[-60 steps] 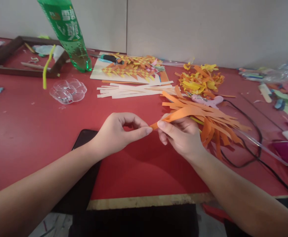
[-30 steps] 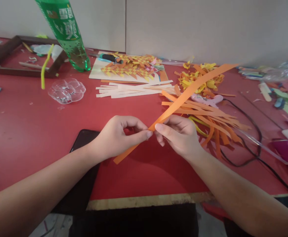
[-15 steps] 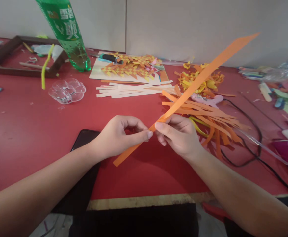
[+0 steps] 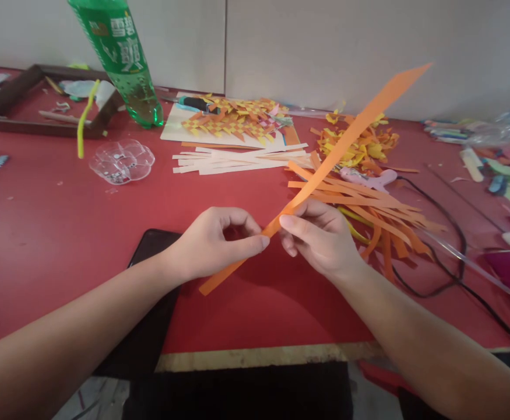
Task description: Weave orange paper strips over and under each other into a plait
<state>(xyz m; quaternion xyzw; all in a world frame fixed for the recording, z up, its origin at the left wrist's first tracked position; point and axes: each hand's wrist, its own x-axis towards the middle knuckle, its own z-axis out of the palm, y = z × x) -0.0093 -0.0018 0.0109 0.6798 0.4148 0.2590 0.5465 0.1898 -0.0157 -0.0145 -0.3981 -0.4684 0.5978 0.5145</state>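
Between my two hands runs an orange paper strip (image 4: 341, 147), slanting from lower left to upper right above the red table. My left hand (image 4: 220, 242) pinches it between thumb and fingers, and a short end sticks out below that hand. Close by on the right, my right hand (image 4: 320, 236) pinches the same strip, whose long end rises past the fingers. Behind and beside the right hand lies a loose heap of orange paper strips (image 4: 368, 201). Pale paper strips (image 4: 241, 160) lie farther back. Part of the strip is hidden by my fingers.
A green bottle (image 4: 126, 64) stands at the back left beside a dark wooden frame (image 4: 40, 124). Nearer are a clear flower-shaped dish (image 4: 122, 162) and a black phone (image 4: 150, 315). A pink glue gun (image 4: 370, 178) with a black cord (image 4: 462, 251) and folded paper scraps (image 4: 357, 143) lie right.
At first the strip ran bunched over my right hand. It has since straightened out, its long end swinging up to the upper right and its short end showing below my left hand.
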